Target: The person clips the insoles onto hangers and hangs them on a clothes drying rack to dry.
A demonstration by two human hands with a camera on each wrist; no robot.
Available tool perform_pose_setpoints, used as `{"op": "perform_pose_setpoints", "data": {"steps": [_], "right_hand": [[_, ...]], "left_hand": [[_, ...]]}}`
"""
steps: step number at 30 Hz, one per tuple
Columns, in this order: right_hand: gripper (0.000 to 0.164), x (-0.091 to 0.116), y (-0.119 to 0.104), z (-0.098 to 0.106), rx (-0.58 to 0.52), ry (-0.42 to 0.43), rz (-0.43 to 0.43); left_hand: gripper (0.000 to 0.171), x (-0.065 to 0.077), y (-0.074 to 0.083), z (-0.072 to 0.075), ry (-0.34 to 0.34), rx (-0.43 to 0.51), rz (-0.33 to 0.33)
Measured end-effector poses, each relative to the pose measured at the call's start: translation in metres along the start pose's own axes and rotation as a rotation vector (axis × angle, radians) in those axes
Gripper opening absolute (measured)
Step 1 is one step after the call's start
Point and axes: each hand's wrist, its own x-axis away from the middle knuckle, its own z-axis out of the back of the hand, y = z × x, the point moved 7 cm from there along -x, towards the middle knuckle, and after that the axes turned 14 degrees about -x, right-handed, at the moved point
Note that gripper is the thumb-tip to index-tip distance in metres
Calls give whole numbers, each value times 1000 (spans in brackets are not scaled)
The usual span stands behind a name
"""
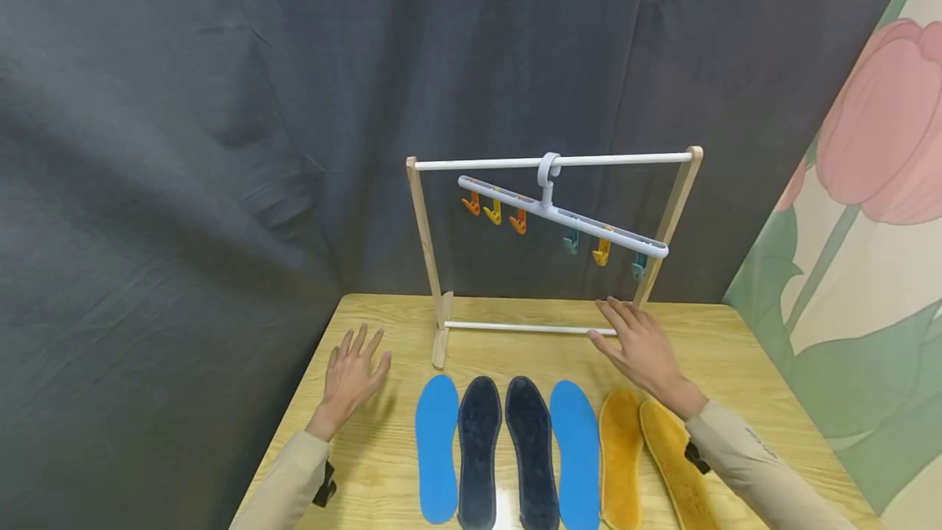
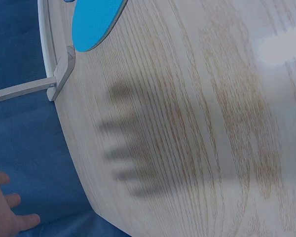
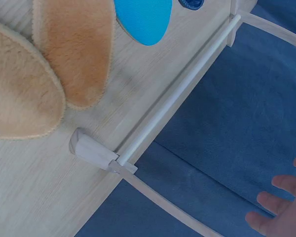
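Fingers spread, my left hand (image 1: 349,380) hovers above the table's left side and holds nothing. My right hand (image 1: 646,352) reaches over the right side, before the rack's right foot, also holding nothing. Between the hands, insoles lie in a row: a left blue insole (image 1: 437,448), two black insoles (image 1: 480,452), a right blue insole (image 1: 576,452) and two fuzzy yellow-brown insoles (image 1: 621,456). The two fuzzy insoles overlap slightly in the right wrist view. From the wooden rack's top bar hangs a pale clip hanger (image 1: 545,208), slanting down to the right, with several coloured clips (image 1: 601,253).
The rack (image 1: 423,235) stands at the back of the wooden table (image 1: 397,313), with a white lower bar (image 1: 526,327). Dark cloth (image 1: 221,145) hangs behind and to the left. A tulip-patterned wall (image 1: 876,170) rises at the right.
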Motion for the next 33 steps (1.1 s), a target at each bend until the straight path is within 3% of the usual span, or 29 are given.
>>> {"op": "perform_pose_setpoints", "data": {"steps": [7,16,25,33], "right_hand": [[64,-6,-5,0,-14,18,27],[63,-20,-18,-1,-45,30,78],[64,-29,-19,-6,-102,7,30],[62,-43,-29,-11,-125,8,36]], "left_hand": [[57,1,1,0,-32,25,6],[57,2,1,0,-5,18,11],[56,4,5,-3,12,11,-5],[57,7,7,-10,-15,9,-4]]}}
